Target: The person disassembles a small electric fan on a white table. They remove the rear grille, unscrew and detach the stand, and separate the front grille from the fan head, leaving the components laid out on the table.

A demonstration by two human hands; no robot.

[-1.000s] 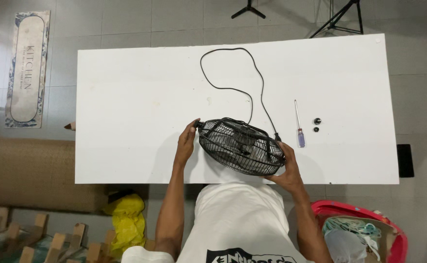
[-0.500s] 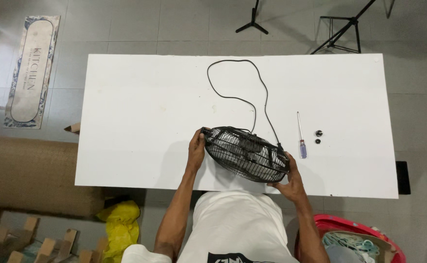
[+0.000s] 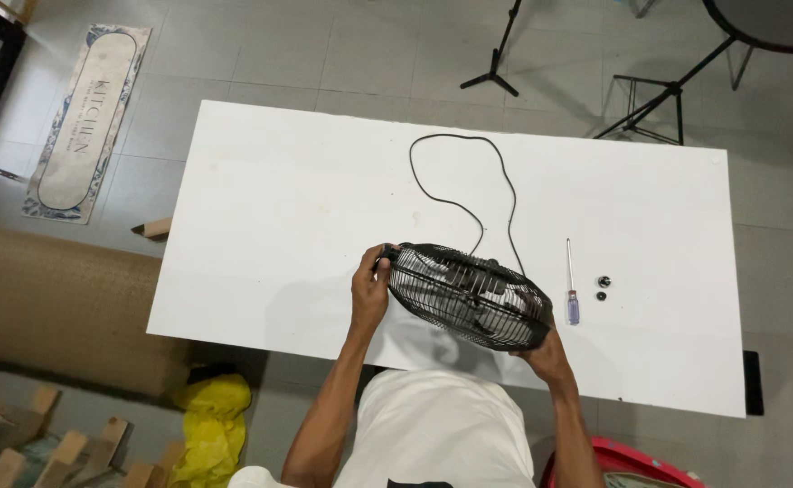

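A small black fan (image 3: 469, 294) with a wire cage lies on the white table (image 3: 279, 208), near its front edge. My left hand (image 3: 369, 289) grips the cage's left rim. My right hand (image 3: 541, 348) holds the lower right rim from underneath. The fan's black cord (image 3: 455, 194) loops away across the table toward the far side. A screwdriver (image 3: 571, 285) with a purple handle lies just right of the fan, and two small black knobs (image 3: 603, 287) sit beside it.
A patterned floor mat (image 3: 84, 117) lies at the far left. Black tripod stands (image 3: 505, 54) are on the tiled floor beyond the table. A yellow bag (image 3: 211, 425) and wooden pieces (image 3: 17, 447) sit at lower left, a red basket (image 3: 623, 461) at lower right.
The view has shifted, so the table sits lower and more to the right in frame. Both hands stay on the fan's cage, which has turned slightly.
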